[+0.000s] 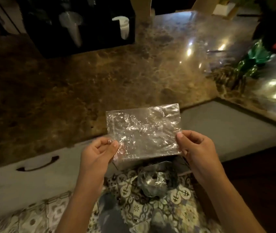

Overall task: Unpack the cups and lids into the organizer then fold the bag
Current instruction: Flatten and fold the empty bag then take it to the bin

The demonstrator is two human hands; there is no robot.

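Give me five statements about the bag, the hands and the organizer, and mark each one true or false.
1. Both hands hold the clear plastic bag by its lower corners. True: the left hand pinches one corner and the right hand the other.
2. The bag lies flat on the countertop. False: it is held up in the air in front of the countertop.
3. The bag is a compact rectangle. True.
4. The black organizer stands at the far left of the counter with cups in it. True: a stack of clear cups and a white stack show in it.
5. The right hand holds a cup. False: it holds only the bag.
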